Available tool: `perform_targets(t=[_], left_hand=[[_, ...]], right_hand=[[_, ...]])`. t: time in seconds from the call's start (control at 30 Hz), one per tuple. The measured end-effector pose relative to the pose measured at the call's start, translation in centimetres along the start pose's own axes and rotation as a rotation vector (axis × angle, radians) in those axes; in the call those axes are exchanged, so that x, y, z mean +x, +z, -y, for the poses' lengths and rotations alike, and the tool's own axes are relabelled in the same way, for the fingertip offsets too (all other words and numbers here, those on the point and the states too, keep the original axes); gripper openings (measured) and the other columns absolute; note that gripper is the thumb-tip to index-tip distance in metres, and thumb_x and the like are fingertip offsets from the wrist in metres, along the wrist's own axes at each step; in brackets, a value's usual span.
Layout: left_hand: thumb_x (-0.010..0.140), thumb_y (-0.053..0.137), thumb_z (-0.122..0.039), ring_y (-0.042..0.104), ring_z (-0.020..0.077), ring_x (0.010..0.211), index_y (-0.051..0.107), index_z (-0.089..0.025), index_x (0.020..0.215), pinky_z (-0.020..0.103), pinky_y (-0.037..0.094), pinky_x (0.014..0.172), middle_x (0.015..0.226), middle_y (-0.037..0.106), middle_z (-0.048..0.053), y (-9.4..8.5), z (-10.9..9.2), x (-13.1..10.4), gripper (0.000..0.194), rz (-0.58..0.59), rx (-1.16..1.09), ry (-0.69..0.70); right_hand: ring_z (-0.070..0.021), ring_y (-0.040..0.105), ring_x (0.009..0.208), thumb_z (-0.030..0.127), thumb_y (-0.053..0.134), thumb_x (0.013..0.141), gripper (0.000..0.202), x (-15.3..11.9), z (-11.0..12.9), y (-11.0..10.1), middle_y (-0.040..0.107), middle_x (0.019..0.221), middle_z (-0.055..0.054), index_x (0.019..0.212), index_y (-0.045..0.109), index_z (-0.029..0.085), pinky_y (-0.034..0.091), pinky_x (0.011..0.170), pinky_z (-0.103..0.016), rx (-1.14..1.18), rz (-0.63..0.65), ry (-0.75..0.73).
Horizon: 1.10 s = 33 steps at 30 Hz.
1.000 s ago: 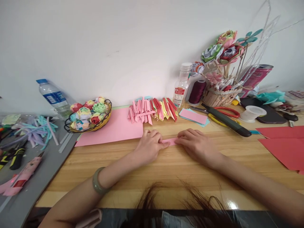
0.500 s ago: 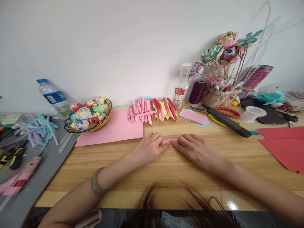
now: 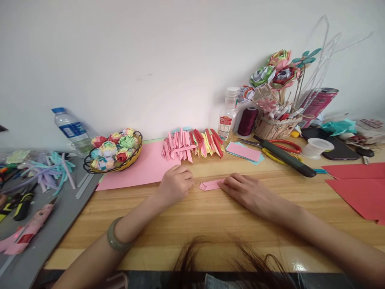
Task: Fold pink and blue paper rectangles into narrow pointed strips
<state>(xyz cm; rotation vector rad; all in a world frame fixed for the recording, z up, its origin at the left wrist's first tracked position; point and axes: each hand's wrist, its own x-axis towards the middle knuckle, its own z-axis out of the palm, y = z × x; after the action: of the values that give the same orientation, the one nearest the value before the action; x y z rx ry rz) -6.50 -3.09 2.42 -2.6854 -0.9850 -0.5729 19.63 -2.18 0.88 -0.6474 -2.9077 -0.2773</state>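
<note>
A small folded pink paper strip (image 3: 210, 184) lies on the wooden table, its left end folded to a point. The fingers of my right hand (image 3: 245, 188) are over its right end, holding it against the tabletop and hiding that end. To the left of the strip, apart from it, my left hand (image 3: 177, 184) is loosely closed, and I see nothing in its fingers. Behind my hands stand folded paper pieces (image 3: 180, 145) in pink, red and yellow. Small cut paper slips (image 3: 243, 151), pink over blue, are stacked behind my right hand.
A basket of paper flowers (image 3: 136, 154) stands on a large pink sheet (image 3: 147, 172) at left. Scissors (image 3: 287, 146), a dark-handled cutter (image 3: 288, 158) and a thread spool (image 3: 247, 121) are at back right. Red sheets (image 3: 355, 192) lie far right; a glue gun (image 3: 33, 224) lies left.
My left hand has let go of the pink strip and moved left, so the strip's folded left end now shows. My right hand has stayed on the strip.
</note>
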Motion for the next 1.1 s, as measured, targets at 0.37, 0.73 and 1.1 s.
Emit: perform_targets(t=[0.37,0.73,1.1], left_hand=[[0.09,0.043,-0.023,0.051,0.0155,0.079,0.065,-0.018,0.08,0.029,0.039,0.067,0.076,0.062,0.003,1.9,-2.2,1.4,0.025,0.075,-0.01,0.061],[0.085,0.048,-0.023,0.051,0.0168,0.08,0.062,-0.017,0.074,0.03,0.035,0.066,0.074,0.061,0.003,2.6,-2.2,1.6,0.019,0.063,0.05,0.017],[0.086,0.045,-0.022,0.053,0.016,0.078,0.061,-0.016,0.077,0.029,0.04,0.067,0.077,0.061,0.004,2.5,-1.5,1.7,0.019,0.084,-0.006,0.05]], right_hand=[[-0.0185,0.052,0.084,0.023,0.04,0.091,0.026,0.7,-0.2,-0.2,0.056,0.092,-0.009,0.106,0.06,0.016,0.046,0.074,-0.033,0.233,-0.069,0.142],[-0.0182,0.05,0.078,0.018,0.038,0.092,0.022,1.4,-0.4,0.7,0.058,0.084,-0.007,0.088,0.06,0.015,0.04,0.068,-0.03,0.055,-0.099,0.114],[-0.0197,0.048,0.078,0.012,0.034,0.091,0.024,1.9,-0.6,0.5,0.058,0.083,-0.009,0.087,0.057,0.013,0.039,0.066,-0.029,-0.021,-0.085,0.011]])
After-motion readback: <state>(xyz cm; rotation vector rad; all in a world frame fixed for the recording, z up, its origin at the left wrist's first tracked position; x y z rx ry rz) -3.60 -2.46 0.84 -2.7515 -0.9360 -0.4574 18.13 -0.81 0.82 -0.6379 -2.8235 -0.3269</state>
